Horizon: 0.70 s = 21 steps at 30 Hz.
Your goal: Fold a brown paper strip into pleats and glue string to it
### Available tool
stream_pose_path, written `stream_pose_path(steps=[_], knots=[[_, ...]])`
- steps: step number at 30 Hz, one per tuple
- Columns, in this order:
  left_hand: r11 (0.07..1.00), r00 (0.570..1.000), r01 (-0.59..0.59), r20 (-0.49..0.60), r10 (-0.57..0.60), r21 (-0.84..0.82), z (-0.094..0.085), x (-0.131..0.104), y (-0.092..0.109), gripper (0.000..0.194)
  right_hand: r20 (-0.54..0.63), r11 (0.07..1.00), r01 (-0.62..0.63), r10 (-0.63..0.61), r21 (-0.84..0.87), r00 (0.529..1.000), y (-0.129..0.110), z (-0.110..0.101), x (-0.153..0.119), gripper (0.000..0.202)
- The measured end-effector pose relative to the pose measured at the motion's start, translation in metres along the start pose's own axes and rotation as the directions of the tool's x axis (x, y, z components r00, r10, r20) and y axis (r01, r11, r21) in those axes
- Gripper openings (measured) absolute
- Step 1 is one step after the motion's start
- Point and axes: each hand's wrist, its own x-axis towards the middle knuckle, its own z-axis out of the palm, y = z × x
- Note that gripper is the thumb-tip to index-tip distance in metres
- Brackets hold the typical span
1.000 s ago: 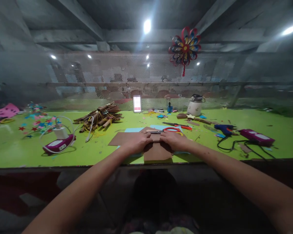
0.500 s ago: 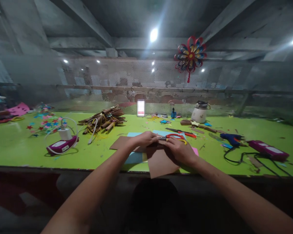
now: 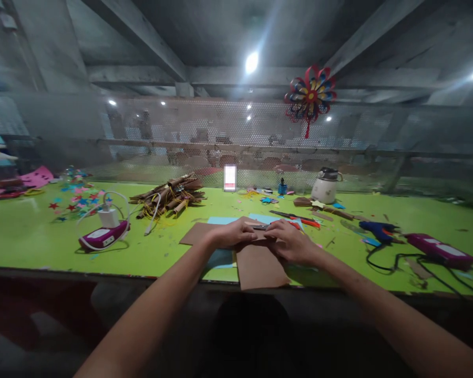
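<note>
Now, the left hand (image 3: 234, 233) and the right hand (image 3: 289, 240) both seem to pinch the brown card (image 3: 260, 268), which sits between them at the front of the green table (image 3: 150, 260). The card looks a bit bent under the fingers, so I think that part is started, but its near end is still flat and not done. Another brown piece (image 3: 195, 233) lies flat by the left hand, with blue paper (image 3: 220, 258) near it. The right hand hides some of the scissors (image 3: 259, 227), and the fingers cover the bend, so I cannot tell how deep it goes
</note>
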Motion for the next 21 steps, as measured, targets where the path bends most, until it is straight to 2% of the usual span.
stream_pose_path(steps=[2,4,6,8,14,18,21], knots=[[1.000,1.000,-0.008,0.010,0.008,-0.019,0.001,0.000,0.003,0.043,0.059,0.987,0.017,-0.026,0.157,0.998,0.004,-0.011,0.009,0.021],[0.999,0.999,-0.047,0.011,0.047,-0.008,0.002,0.001,0.008,0.043,0.178,0.957,-0.006,-0.047,0.290,0.983,0.007,-0.020,0.020,0.024],[0.995,0.995,-0.098,-0.007,0.098,0.034,0.003,0.002,0.011,0.043,0.317,0.935,-0.054,-0.063,0.349,0.946,0.009,-0.026,0.030,0.035],[0.988,0.990,-0.130,-0.032,0.134,0.087,0.004,0.003,0.012,0.041,0.387,0.920,-0.082,-0.079,0.382,0.919,0.011,-0.025,0.037,0.039],[0.960,0.988,-0.139,-0.030,0.151,0.243,0.003,0.004,0.010,0.035,0.343,0.828,-0.132,-0.077,0.545,0.936,0.024,-0.002,0.037,0.042],[0.954,0.988,-0.156,0.057,0.146,0.257,0.001,0.002,0.011,0.033,0.339,0.787,-0.177,-0.043,0.590,0.940,0.032,0.008,0.033,0.046],[0.951,0.990,-0.142,0.047,0.135,0.273,0.001,0.002,0.011,0.034,0.294,0.769,-0.171,-0.023,0.616,0.956,0.035,0.010,0.032,0.047]])
